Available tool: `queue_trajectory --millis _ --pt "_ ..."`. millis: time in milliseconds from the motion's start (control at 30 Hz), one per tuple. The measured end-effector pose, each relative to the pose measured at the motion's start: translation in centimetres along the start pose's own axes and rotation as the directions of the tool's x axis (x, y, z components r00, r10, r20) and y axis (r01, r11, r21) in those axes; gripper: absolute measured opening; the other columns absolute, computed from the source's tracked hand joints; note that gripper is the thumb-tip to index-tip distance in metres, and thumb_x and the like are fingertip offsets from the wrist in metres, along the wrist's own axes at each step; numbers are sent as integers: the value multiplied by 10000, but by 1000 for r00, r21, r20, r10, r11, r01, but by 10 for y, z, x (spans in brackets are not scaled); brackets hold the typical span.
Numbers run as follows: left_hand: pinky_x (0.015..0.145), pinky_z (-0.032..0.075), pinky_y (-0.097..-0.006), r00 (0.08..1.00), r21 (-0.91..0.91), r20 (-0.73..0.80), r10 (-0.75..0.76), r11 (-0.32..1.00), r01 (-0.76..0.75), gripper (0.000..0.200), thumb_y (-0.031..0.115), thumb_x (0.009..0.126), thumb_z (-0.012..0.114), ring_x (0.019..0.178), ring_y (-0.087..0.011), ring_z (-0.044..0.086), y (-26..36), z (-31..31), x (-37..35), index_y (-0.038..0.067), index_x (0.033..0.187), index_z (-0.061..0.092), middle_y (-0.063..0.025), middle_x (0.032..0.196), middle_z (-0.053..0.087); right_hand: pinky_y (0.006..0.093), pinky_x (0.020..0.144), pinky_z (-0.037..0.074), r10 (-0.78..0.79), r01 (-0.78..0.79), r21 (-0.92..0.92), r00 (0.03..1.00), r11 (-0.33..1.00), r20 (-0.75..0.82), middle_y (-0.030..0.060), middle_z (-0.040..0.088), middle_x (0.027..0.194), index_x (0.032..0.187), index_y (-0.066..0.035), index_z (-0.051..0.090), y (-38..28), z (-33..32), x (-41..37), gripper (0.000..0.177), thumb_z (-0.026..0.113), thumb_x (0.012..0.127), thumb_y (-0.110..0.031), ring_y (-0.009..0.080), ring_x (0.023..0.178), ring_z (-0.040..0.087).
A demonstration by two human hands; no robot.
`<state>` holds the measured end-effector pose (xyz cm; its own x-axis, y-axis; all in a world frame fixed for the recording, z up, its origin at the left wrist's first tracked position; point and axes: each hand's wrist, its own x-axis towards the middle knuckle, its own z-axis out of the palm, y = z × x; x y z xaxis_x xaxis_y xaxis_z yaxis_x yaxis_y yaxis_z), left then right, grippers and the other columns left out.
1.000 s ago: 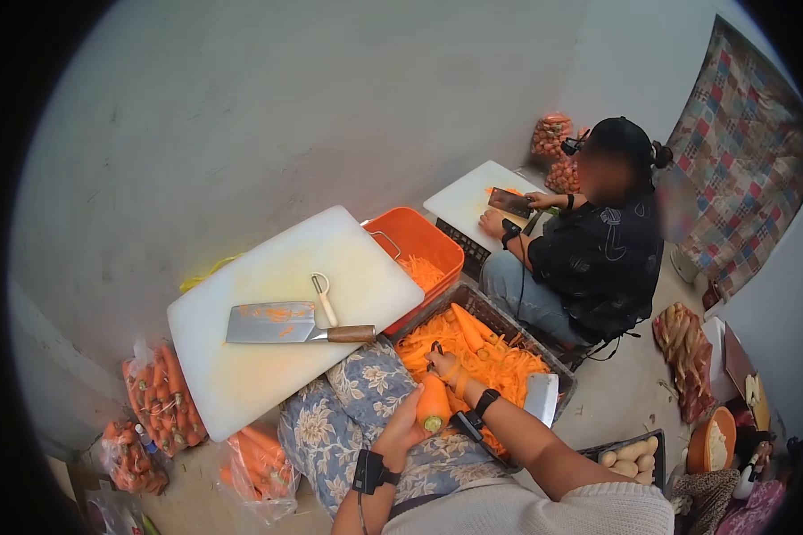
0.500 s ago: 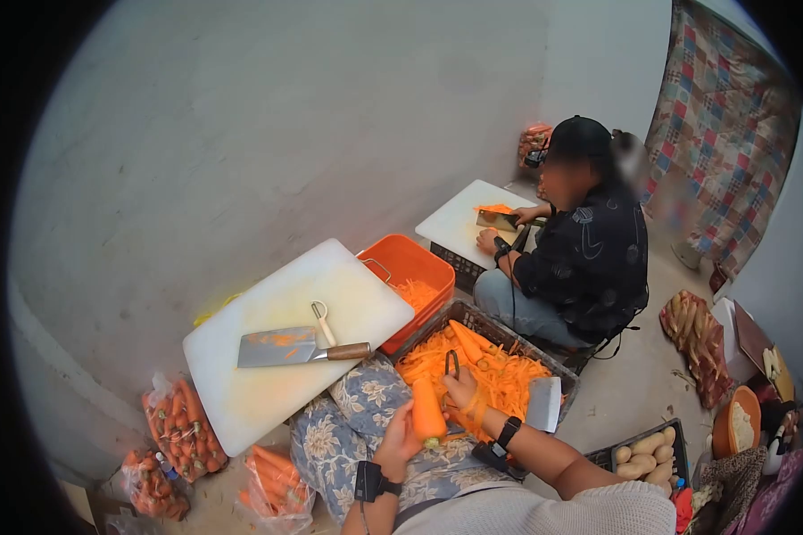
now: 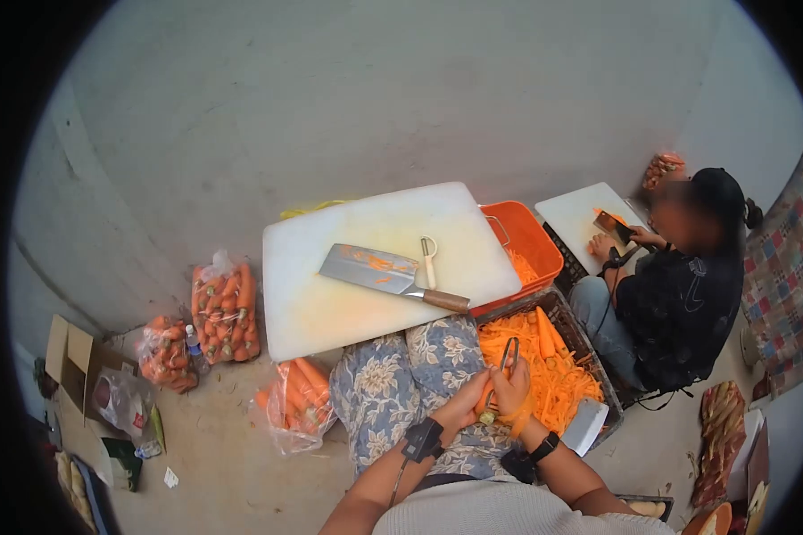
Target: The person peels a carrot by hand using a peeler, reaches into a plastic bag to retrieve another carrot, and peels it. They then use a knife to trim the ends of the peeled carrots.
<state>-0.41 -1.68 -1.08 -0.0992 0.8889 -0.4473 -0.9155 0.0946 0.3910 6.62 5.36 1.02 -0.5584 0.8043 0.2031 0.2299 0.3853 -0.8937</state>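
Note:
My left hand [image 3: 460, 403] is closed around a carrot [image 3: 487, 407], whose stem end points down toward my lap; much of it is hidden by my hands. My right hand [image 3: 512, 390] grips a peeler [image 3: 509, 353], its dark looped head sticking up above the fingers. Orange peel clings to my right wrist. Both hands meet over my lap, beside a dark crate [image 3: 612, 392] filled with carrot peelings [image 3: 544, 379] and a few peeled carrots [image 3: 545, 333]. A metal blade [image 3: 586, 426] lies at the crate's near corner.
A white cutting board [image 3: 375, 323] in front of me bears a cleaver [image 3: 370, 269] and another peeler [image 3: 429, 260]. Behind the crate stands an orange bin [image 3: 531, 234]. Bagged carrots [image 3: 226, 312] sit on the left floor. A co-worker [image 3: 687, 294] cuts at another board [image 3: 567, 208].
My view has swung left, so the board and crate appear shifted. The carrot, earlier plainly visible beside the peeler, is now mostly covered as my two hands come together.

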Motion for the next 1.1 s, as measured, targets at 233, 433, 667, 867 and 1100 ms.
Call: queue_trajectory --millis 233,433,667,867,1100 --pt "568 515 -258 996 -68 87 31 997 -25 291 331 932 354 713 -114 580 5 -3 6 117 1120 414 -56 905 557 353 696 383 118 -120 33 991 992 68 148 462 805 825 5 437 -6 3 15 222 577 760 -155 269 756 472" --pt "668 519 -274 997 -80 59 52 996 -47 359 334 934 353 867 -143 576 2 -5 10 93 1200 359 -74 1057 506 238 600 387 203 -222 173 972 960 119 51 478 788 840 -12 448 8 4 27 144 529 812 -128 98 684 456" --pt "708 511 -273 996 -136 64 59 989 -50 422 352 932 353 932 -149 562 2 -6 14 91 1263 319 -75 1122 488 240 569 379 260 -325 291 935 900 242 40 455 750 821 -13 448 32 7 43 143 536 810 -124 105 645 440" --pt "708 509 -308 999 -138 49 16 990 -9 396 351 921 408 952 -143 543 1 -7 12 74 1204 386 -51 1102 510 229 457 323 341 -410 229 896 883 285 -15 419 637 788 -41 441 26 7 59 153 522 825 -164 63 519 383" --pt "695 504 -292 999 -151 45 11 989 -4 401 339 926 398 900 -138 545 8 -1 4 61 1214 369 -50 1088 504 227 434 295 426 -472 255 878 844 219 -16 416 615 739 -43 453 14 12 68 181 515 825 -190 65 496 380"
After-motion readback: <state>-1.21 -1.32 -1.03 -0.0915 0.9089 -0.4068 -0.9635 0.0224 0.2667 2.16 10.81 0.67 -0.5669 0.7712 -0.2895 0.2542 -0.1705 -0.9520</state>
